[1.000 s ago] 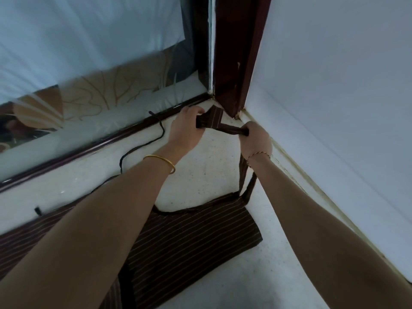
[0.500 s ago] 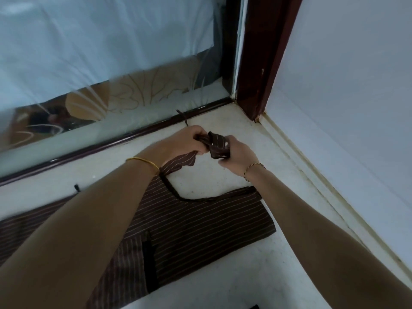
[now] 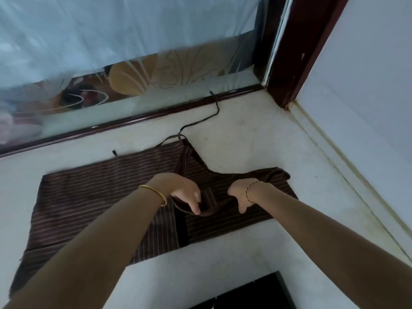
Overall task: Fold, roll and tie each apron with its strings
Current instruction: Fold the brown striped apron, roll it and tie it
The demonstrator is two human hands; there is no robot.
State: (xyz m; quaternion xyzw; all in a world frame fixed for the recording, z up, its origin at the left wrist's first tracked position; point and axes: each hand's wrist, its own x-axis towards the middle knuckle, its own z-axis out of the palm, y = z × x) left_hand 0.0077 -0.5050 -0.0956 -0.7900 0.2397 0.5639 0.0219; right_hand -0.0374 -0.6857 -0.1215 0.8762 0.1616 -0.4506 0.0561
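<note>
Apron (image 3: 95, 197) of brown cloth with thin pale stripes is being handled on a pale surface (image 3: 200, 264), viewed from above. Nearest the viewer, a dark flat object (image 3: 245, 293), too cropped to identify, is being cut off by the bottom edge. Two bare forearms are being stretched forward past it. A gold bangle (image 3: 156, 194) is being worn on the left wrist and a thin bracelet (image 3: 249, 190) on the right.

The left hand (image 3: 185, 190) and right hand (image 3: 239, 194) are being held close together over the apron's right half, fingers curled downward. The neck strap (image 3: 207, 211) is being pinched between them, one end in each hand, its loop sagging onto the cloth just below the fingers.

The apron is being kept flat, with its long axis running left to right. Most of it is lying to the left of the grip, so the left hand is nearer the bulk. Any rolling would probably be done along that axis.

Beyond the hands, one tie string (image 3: 217, 108) is being left trailing off to a dark wooden window frame (image 3: 133, 119) and could be missed by the roll. A second string end (image 3: 114, 152) is showing at the far edge. Farthest off, the right side is being closed in by a dark corner post (image 3: 289, 52) and a white wall (image 3: 367, 74).
</note>
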